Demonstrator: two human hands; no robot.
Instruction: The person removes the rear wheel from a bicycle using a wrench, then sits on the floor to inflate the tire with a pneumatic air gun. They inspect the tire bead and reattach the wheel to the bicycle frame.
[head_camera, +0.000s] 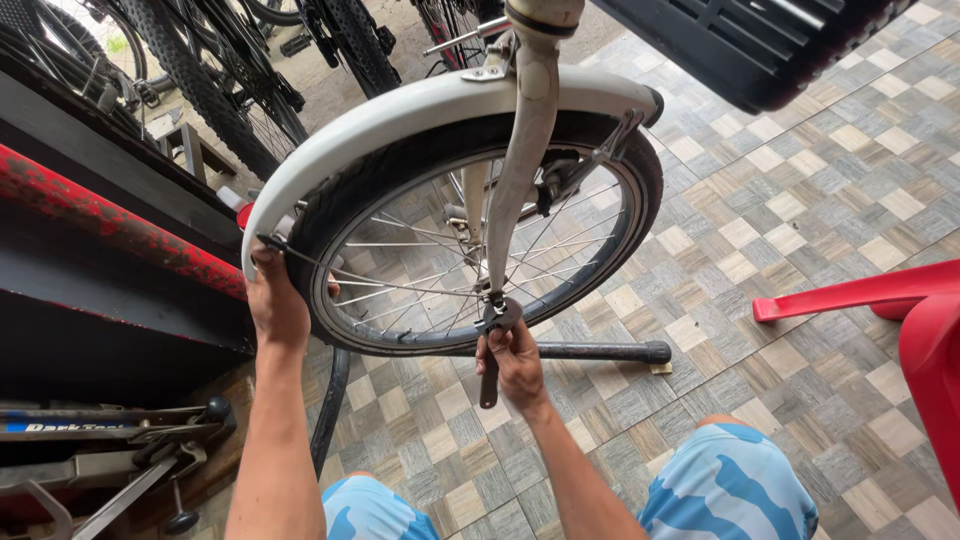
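Axle nut (497, 312) behind wrench (492, 350)

The bicycle wheel (470, 250) stands upright in a cream fork (525, 150), its black tyre worn, silver spokes fanning from the hub, and a cream mudguard (400, 120) arching over it from nine o'clock to two o'clock. The left hand (275, 305) grips the tyre and mudguard end at nine o'clock on the wheel. At six o'clock, the right hand (515, 365) holds a dark wrench (492, 345), its head set on the axle nut at the fork tip, handle hanging downward.
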